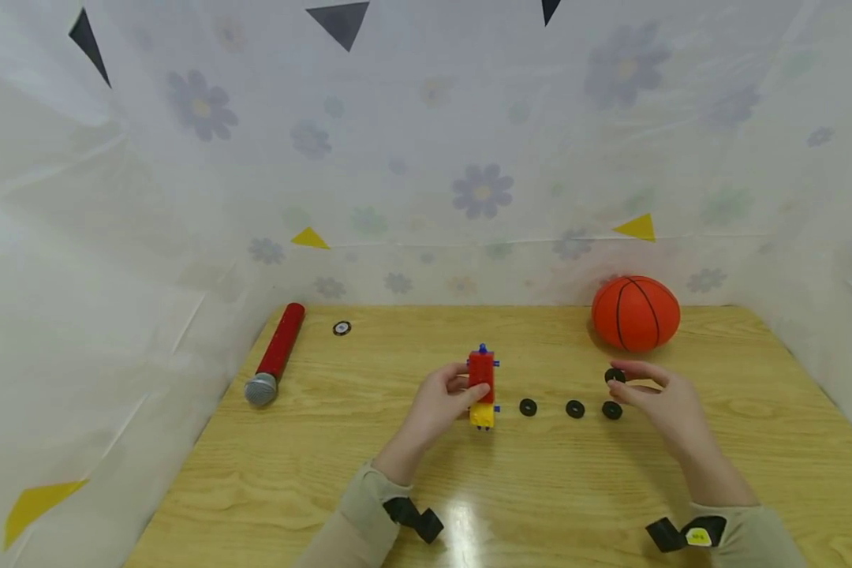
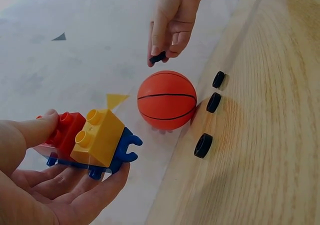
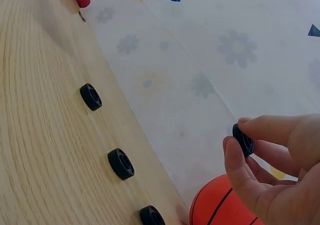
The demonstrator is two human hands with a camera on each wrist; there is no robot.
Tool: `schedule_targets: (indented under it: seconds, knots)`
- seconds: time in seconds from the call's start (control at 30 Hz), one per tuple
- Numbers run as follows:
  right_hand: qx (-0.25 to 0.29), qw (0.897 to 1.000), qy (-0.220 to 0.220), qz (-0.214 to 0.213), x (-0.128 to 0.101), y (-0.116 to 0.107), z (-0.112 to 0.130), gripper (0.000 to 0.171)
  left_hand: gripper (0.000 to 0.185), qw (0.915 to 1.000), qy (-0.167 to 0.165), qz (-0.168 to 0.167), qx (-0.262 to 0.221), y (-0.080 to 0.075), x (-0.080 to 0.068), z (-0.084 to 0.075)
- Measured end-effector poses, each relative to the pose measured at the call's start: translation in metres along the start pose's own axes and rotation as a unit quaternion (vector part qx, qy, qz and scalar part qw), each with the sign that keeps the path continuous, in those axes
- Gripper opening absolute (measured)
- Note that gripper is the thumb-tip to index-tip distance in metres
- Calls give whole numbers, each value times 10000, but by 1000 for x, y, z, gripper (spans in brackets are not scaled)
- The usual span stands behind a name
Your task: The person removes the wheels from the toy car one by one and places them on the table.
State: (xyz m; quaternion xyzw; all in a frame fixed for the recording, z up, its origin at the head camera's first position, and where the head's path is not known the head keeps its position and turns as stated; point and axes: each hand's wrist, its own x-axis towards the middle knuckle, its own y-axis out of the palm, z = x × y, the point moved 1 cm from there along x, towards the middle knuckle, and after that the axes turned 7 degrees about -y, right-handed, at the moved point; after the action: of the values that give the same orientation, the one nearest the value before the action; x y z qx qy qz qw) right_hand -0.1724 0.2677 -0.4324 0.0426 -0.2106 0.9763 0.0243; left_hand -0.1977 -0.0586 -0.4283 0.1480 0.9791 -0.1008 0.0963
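My left hand [image 1: 436, 406] grips a toy vehicle [image 1: 481, 379] built of red and yellow blocks on a blue base, thumb on top and fingers underneath. In the left wrist view the yellow block [image 2: 100, 137] shows round studs, and a blue hook-like end [image 2: 131, 147] sticks out beside it. Between thumb and fingertips my right hand [image 1: 663, 402] pinches a small black toy wheel [image 3: 243, 140], held above the table. Three more black wheels lie flat in a row: one nearest the vehicle [image 1: 528, 407], a middle one [image 1: 575, 409] and one below the right hand [image 1: 612, 410].
An orange ball [image 1: 636, 314] with black lines sits at the table's back right. At the left lie a red microphone [image 1: 281, 347] with a grey head and a small round black-and-white disc [image 1: 341, 328]. Flower-patterned sheeting [image 1: 397, 181] hangs behind the wooden table [image 1: 312, 457].
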Motion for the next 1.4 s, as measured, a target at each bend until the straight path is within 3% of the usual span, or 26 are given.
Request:
schedule_targets:
  seconds: [0.33,0.77,1.0,1.4]
  knots:
    - [-161,9999,7,49,2,-11,-12,61,44,10000,-22,14,-92,-1,1,1]
    - [-971,9951,135,104,1,-24,-29,60,44,9998,-30,66,-183,-3,3,3]
    - [-1642,9864,28,-22,1,-28,-43,54,49,9999,-83,18,-143,-3,1,2]
    - [-2255,9742,-15,87,3,-33,-61,46,47,9998,-91,-18,-162,-4,3,4]
